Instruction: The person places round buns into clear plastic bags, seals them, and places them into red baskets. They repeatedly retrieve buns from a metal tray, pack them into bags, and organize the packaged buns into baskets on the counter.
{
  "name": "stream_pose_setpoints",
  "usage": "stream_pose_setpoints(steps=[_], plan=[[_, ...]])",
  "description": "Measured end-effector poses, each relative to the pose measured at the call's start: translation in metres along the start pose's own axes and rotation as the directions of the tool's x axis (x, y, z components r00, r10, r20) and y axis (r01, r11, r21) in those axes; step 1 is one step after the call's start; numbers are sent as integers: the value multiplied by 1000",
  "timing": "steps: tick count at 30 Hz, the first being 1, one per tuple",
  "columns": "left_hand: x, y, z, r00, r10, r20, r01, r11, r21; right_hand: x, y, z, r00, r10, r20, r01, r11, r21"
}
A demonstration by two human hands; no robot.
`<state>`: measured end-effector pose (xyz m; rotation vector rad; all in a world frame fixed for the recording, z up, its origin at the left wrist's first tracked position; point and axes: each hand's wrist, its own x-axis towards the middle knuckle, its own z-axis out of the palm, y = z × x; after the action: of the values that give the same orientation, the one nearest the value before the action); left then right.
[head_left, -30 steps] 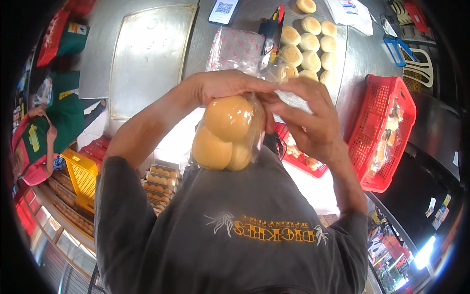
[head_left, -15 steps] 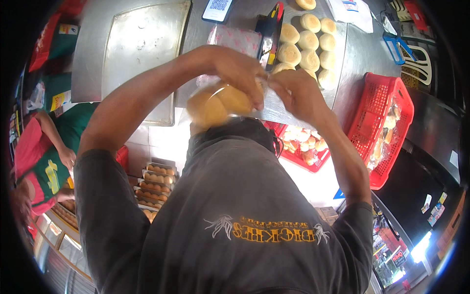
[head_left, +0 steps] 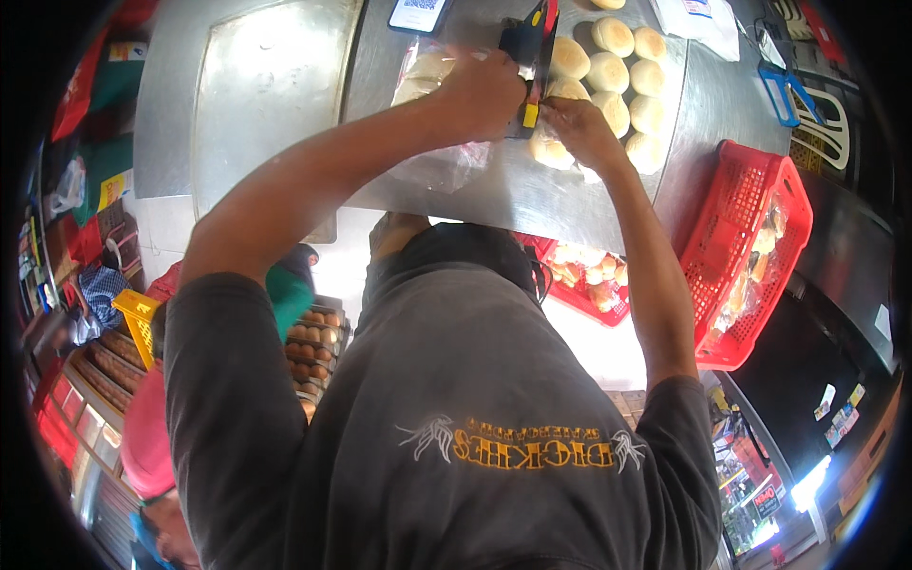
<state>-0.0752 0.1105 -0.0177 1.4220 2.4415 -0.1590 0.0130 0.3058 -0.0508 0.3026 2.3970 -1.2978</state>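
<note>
At the far side of my left hand (head_left: 483,97) lies a clear plastic bag of buns (head_left: 426,68), and that hand is closed on it, close to the gathered neck. A black bag-neck tape sealer (head_left: 528,47) with red and yellow parts stands on the steel table between my hands. My right hand (head_left: 584,131) is closed in a pinch just right of the sealer's near end, on the bag's loose end; its fingertips are partly hidden. Loose round buns (head_left: 608,74) sit in rows behind and beside it. Printed plastic bags (head_left: 446,169) lie under my left forearm.
A large metal tray (head_left: 271,104) lies left on the steel table (head_left: 399,195). A phone (head_left: 418,13) is at the back. Red crates (head_left: 708,237) of bagged bread stand right and below. Bun trays (head_left: 313,347) are at lower left, where a person in red and green (head_left: 147,437) is close.
Both hands have moved up the table to the sealer, carrying the bag of buns from the near edge to beside it. The person at left has moved nearer behind my left arm.
</note>
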Motion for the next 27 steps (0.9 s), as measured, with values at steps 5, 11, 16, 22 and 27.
stream_pose_setpoints(steps=[5,11,16,22,27], plan=[[9,9,40,999,-39,-28,42,991,129,16,9,8,999,-30,-16,22,939,-343],[13,5,72,994,32,-104,-10,979,202,29,29,21,938,-345,-8,224,625,-748],[3,-22,47,998,49,28,-48,999,-16,-7,6,15,870,-409,-277,198,803,-562],[-45,-44,14,991,-5,133,68,879,-471,-89,13,57,990,-3,-141,23,990,140],[-81,-4,5,950,62,305,212,588,-781,-104,-32,111,996,73,-53,-1,603,798]])
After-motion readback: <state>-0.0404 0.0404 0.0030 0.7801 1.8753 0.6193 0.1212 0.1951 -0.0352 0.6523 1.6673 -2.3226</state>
